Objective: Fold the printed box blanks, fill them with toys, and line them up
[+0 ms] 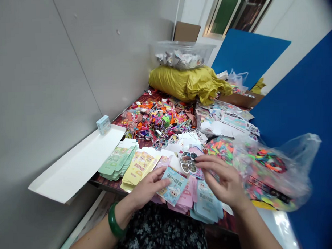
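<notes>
Blue card point(172, 186) is pinched by the left hand point(148, 188) at its left edge, thumb on top, and is held above the table, tilted. Green bangle point(114, 220) sits on the left wrist. Right hand point(224, 180) is held beside it with fingers point(208, 166) spread and slightly curled. Fingertips are just beside a die-cut sheet with dark oval shapes point(188, 162); contact cannot be confirmed from this view.

Card stacks lie on the wooden table point(102, 181) as follows: mint cards point(116, 160) and yellow cards point(140, 167) to the left of the hands; pink cards point(185, 198) and light blue cards point(207, 208) directly below them. Multicoloured small loose items point(155, 119) form a heap beyond the cards. Clear plastic bag point(268, 171) of bright items lies to the right of the right hand. Yellow sack point(186, 84) is at the far end of the table, with clear plastic tub point(182, 55) resting on top. White tray point(77, 164) projects from the left side of the table, with small pale box point(103, 125) standing on it.
</notes>
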Demonstrator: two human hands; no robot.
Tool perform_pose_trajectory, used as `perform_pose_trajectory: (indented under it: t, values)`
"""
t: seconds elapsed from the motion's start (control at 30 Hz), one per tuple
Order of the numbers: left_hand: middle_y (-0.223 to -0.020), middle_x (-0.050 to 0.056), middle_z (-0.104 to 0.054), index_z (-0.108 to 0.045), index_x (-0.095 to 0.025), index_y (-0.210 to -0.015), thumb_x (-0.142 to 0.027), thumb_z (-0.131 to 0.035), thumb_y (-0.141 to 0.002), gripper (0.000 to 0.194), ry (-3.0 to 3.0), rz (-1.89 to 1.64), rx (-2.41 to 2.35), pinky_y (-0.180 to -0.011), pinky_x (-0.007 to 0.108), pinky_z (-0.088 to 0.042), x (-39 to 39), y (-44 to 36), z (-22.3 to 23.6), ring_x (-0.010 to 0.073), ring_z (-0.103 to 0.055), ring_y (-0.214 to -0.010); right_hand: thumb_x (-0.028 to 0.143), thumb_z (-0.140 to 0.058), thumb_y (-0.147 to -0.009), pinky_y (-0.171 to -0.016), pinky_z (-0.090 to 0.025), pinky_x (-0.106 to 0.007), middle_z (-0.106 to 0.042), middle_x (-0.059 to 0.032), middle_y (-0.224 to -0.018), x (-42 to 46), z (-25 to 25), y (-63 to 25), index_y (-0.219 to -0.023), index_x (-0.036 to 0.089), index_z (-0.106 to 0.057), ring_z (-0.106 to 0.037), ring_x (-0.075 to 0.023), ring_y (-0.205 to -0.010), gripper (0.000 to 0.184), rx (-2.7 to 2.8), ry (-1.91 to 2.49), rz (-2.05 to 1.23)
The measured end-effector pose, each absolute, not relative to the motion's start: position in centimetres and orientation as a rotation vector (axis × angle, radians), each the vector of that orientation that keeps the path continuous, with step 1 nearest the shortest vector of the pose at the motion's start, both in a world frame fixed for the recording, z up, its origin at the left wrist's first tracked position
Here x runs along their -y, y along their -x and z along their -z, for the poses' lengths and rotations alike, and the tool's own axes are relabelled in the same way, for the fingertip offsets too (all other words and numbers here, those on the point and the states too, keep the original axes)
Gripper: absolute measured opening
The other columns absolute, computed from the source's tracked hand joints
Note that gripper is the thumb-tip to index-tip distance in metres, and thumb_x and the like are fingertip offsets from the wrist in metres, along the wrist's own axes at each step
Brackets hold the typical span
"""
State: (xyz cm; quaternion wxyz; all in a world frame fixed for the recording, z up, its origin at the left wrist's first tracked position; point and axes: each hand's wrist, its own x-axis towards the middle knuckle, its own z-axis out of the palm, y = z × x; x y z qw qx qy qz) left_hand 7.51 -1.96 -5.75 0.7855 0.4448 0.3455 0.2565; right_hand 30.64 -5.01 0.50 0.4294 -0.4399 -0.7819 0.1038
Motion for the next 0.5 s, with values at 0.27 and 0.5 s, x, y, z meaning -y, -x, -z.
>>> perform_pose_trajectory:
  t: [0.27,0.5]
  values:
    - [-0.099,0.005,-0.069,-0.055,-0.023,-0.131,-0.033,-0.066,-0.082,0.051,-1.122,-0.481,-0.670,-0.047,0.016,-0.047,1.8,-7.0,5.7,0.0124,-0.061,-0.068,0.002,-0.049,-0.076,-0.073,-0.055,-0.038,-0.069,-0.0063,-0.088,5.7,-1.9,-29.5,-0.099,0.023,-0.066,-0.065,-0.0200,-0.083,0.036,2.118,0.934,-0.316]
    - [-0.116,0.007,-0.066,-0.055,-0.023,-0.130,-0.032,-0.064,-0.083,0.049,-1.244,-0.562,-0.673,-0.076,0.028,-0.053,1.9,-6.9,5.8,0.0209,-0.062,-0.098,0.005,-0.047,-0.077,-0.068,-0.053,-0.035,-0.069,-0.0046,-0.079,5.3,-2.5,-29.3,-0.090,0.022,-0.068,-0.065,-0.0187,-0.075,0.030,2.135,0.987,-0.354]
